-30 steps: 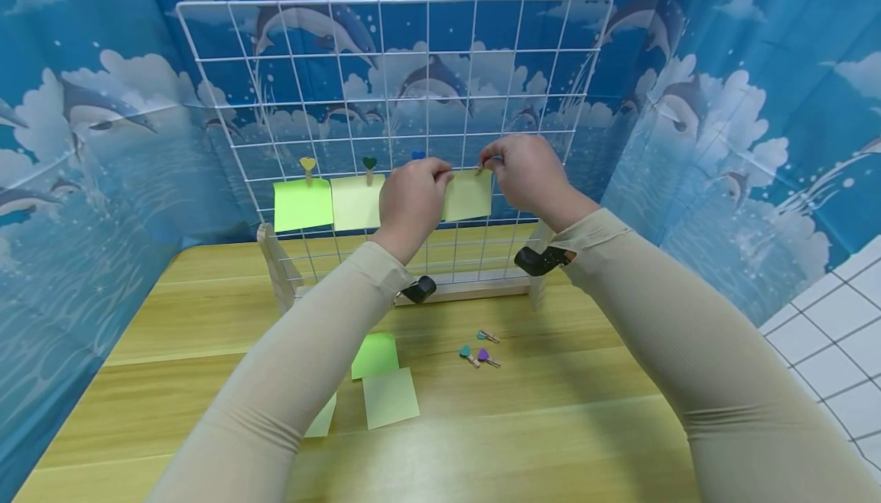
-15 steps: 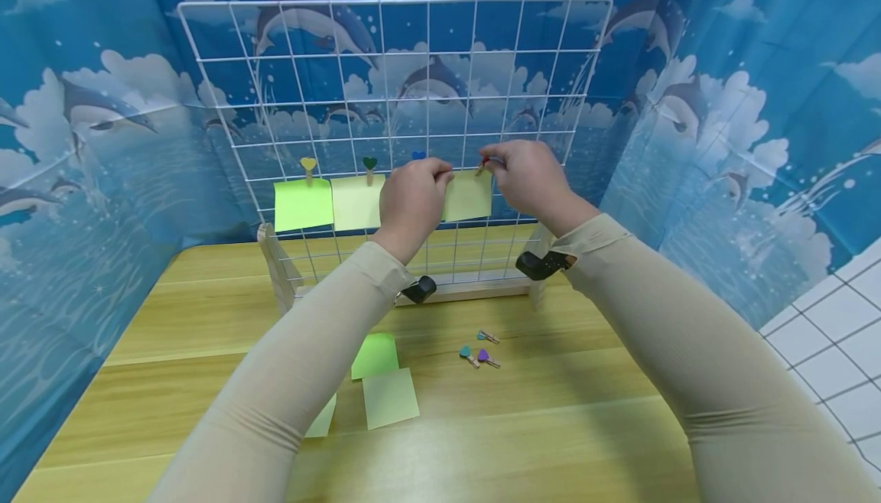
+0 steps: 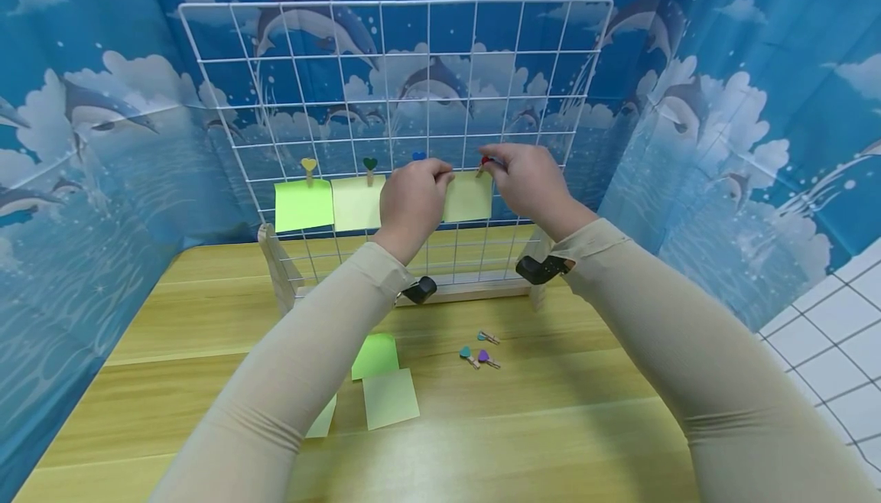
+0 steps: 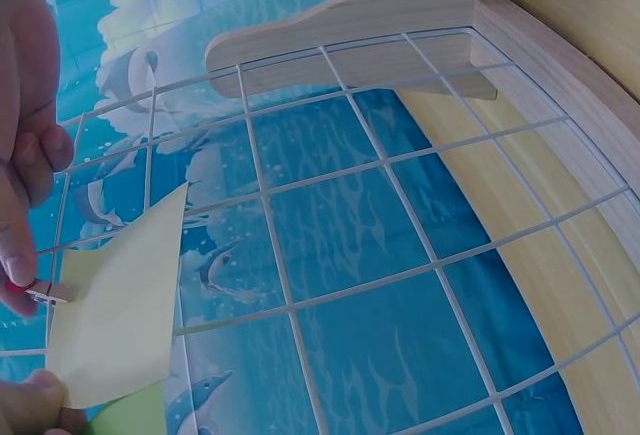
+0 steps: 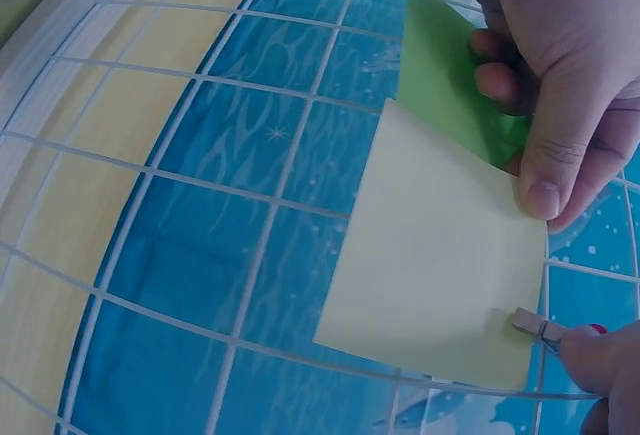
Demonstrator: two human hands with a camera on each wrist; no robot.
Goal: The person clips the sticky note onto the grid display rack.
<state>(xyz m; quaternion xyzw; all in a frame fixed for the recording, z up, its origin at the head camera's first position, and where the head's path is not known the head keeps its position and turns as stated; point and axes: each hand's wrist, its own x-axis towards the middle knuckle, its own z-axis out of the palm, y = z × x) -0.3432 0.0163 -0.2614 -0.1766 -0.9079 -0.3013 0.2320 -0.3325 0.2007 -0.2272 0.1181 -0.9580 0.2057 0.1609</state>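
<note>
My left hand (image 3: 413,196) pinches the top left corner of a pale yellow sticky note (image 3: 468,196) held against the white wire grid (image 3: 428,98). At the note's top right corner, my right hand (image 3: 530,176) holds a small wooden clothespin with a red heart (image 3: 485,160). In the right wrist view, the clothespin's tip (image 5: 530,323) overlaps the note's edge beside a grid wire. A green note (image 5: 450,75) hangs behind my left fingers. Further left hang a bright green note (image 3: 303,205) under a yellow heart clothespin (image 3: 308,165) and a pale note (image 3: 355,202) under a dark green one (image 3: 369,163).
Three heart clothespins, one of them purple (image 3: 485,356), lie on the wooden table (image 3: 551,426). Loose notes lie near my left forearm, among them a green one (image 3: 375,355) and a pale one (image 3: 391,398). Wooden feet (image 3: 278,266) support the grid.
My right hand has dropped slightly at the note's corner, and more of the red heart shows. My left hand and the notes have stayed in place.
</note>
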